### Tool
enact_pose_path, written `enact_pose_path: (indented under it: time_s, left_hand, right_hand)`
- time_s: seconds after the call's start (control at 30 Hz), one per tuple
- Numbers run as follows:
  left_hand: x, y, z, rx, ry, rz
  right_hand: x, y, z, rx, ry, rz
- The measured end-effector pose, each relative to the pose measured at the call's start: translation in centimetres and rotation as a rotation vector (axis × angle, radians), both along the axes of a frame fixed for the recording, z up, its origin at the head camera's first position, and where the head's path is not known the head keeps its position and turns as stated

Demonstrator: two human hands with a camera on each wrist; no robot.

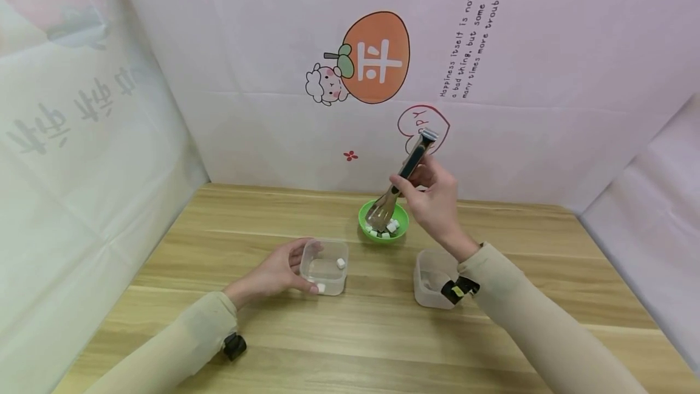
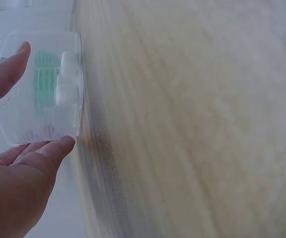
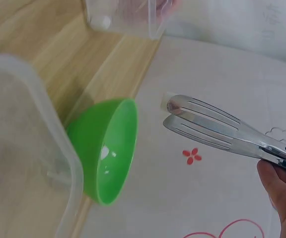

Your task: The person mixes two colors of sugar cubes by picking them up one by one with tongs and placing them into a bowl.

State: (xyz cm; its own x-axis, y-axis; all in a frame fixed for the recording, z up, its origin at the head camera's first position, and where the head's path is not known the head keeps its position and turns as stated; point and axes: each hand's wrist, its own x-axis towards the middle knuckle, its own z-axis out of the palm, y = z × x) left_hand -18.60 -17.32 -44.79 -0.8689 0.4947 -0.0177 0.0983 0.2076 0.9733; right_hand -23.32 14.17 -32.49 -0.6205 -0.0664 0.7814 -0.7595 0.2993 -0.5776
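Observation:
My right hand (image 1: 434, 202) grips a pair of metal tongs (image 1: 411, 163) with dark handle inlays, near their upper half. In the head view the slotted heads overlap a green bowl (image 1: 404, 224) holding several white cubes (image 1: 391, 227). The right wrist view shows the tongs (image 3: 217, 129) raised off the bowl (image 3: 96, 139), with a small pale piece (image 3: 167, 101) at their tips. My left hand (image 1: 279, 269) holds a clear plastic container (image 1: 330, 248) by its left side, thumb on the near wall and fingers behind. Two white cubes (image 2: 67, 93) lie low inside it.
A second clear container (image 1: 426, 290) stands on the wooden table (image 1: 350, 345) at the right, partly hidden by the right wrist and its black strap (image 1: 459, 289). Printed white cloth (image 1: 262, 108) rises behind the table and along both sides.

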Motion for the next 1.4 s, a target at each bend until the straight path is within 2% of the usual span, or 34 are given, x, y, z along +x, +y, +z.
enact_pose_path:
  time_s: [0.2, 0.47, 0.7, 0.87, 1.03, 1.4]
  left_hand:
    - [0.0, 0.0, 0.1, -0.011, -0.005, 0.006]
    - [0.1, 0.1, 0.2, -0.025, -0.004, 0.009]
    - [0.0, 0.3, 0.1, -0.010, 0.003, 0.003]
    - [0.1, 0.1, 0.1, -0.006, -0.011, 0.008]
    - [0.2, 0.1, 0.2, -0.010, -0.011, 0.010]
    - [0.3, 0.2, 0.4, 0.003, -0.021, 0.011]
  right_hand:
    - [0.3, 0.2, 0.9, 0.046, -0.019, -0.061]
    - [-2.8, 1.9, -2.5, 0.097, -0.121, -0.101]
    - [-3.4, 2.4, -3.5, 0.095, -0.137, -0.107]
    - [-2.9, 2.2, -3.2, 0.097, -0.124, -0.116]
    - [-1.7, 1.6, -2.3, 0.088, -0.106, -0.096]
    - [1.8, -1.2, -0.4, 0.068, -0.101, 0.036]
